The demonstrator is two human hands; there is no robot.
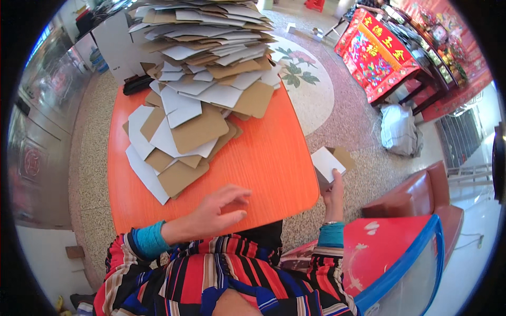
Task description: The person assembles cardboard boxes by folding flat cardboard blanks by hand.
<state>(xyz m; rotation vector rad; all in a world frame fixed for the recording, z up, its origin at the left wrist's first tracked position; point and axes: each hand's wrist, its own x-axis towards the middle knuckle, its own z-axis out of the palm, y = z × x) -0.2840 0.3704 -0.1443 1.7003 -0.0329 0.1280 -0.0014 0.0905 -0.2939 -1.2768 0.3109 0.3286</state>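
Note:
My right hand [333, 194] grips a small white cardboard box [329, 162], held out past the right edge of the orange table [263, 174]. One brown flap of this box stands open on its far right side. Over the table's near part hovers my left hand [213, 212], empty, its fingers apart and slightly curled. Beyond it rises a tall, untidy pile of flat cardboard blanks [200, 129], white on one face and brown on the other. The loose blanks nearest me fan out toward the table's left side.
A red seat with a blue rim [429, 242] stands close on my right, by a brown leather chair [416, 189]. Farther off are a white sack [399, 129] and a table with a red embroidered cloth [374, 52]. A black object [137, 84] lies at the table's far left corner.

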